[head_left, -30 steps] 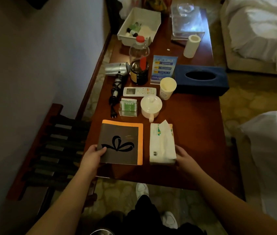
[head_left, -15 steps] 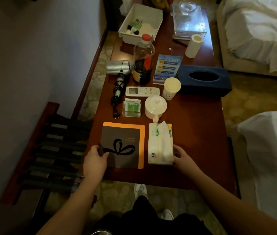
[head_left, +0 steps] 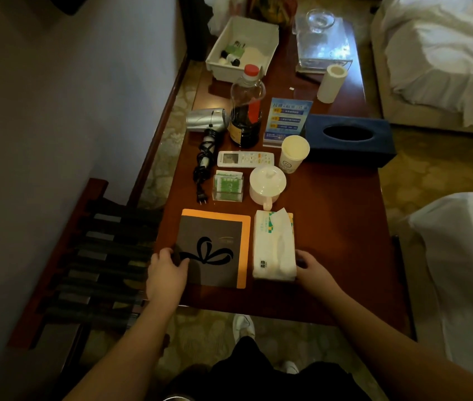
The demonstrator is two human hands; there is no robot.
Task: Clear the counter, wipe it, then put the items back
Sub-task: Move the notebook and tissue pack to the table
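Now folder and tissues between hands

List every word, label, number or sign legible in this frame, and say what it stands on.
None can be read.
Blue sign card: printed headline and rows, too blurred.
Tissue pack: small dark mark, illegible.
Green packets: print too small.
Paper cup: smiley face only.
Folder: bow drawing, faint unreadable logo.

The left hand has curled its grip onto the folder's edge.

Beds, perhaps a luggage rack
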